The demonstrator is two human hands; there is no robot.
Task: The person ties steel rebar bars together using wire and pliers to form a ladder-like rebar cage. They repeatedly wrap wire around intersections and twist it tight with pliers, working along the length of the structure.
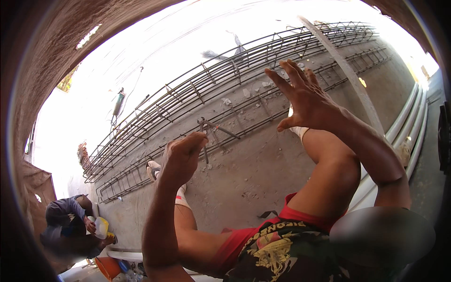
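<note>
My left hand (185,152) is raised with its fingers curled closed. What they hold, if anything, is hidden. Just beyond the fist, a pair of pincers (220,128) with spread handles rests on the lower reinforcing bars. My right hand (305,101) hangs in the air, fingers spread and holding nothing. Behind it runs a long rebar cage (197,96) of thin bars tied with square stirrups. A narrower rebar frame (127,184) lies on the near side of that cage, by my feet.
Broken rubble (227,101) is scattered among the bars. A pale pole (340,61) crosses the cage at right, near white pipes (408,127). A green angle grinder (119,101) lies at far left. Lower left, a person (68,216) bends beside a yellow container (101,227) and an orange bucket (108,267).
</note>
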